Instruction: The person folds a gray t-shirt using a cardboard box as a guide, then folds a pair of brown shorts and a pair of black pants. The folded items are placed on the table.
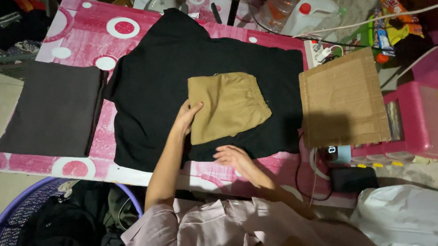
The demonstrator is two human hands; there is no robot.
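Head view: two hands at folded tan shorts on a black garment.

From the left, a folded grey cloth (51, 109) lies flat beside the black garment (153, 76), which is spread over the pink table (77, 31) as a working surface. The left hand (186, 117), arm stretched forward, rests open-fingered against the tan shorts (225, 107), seemingly steadying their edge. The right hand (234, 158) hovers open, holding nothing. Cardboard (343, 98) lies far right.

Dim overall — light falls from above onto the middle, the corners sinking into dark. A soft shadow crosses the cardboard sheet (343, 99). Focus fairly sharp — slight wide-angle bending at edges.
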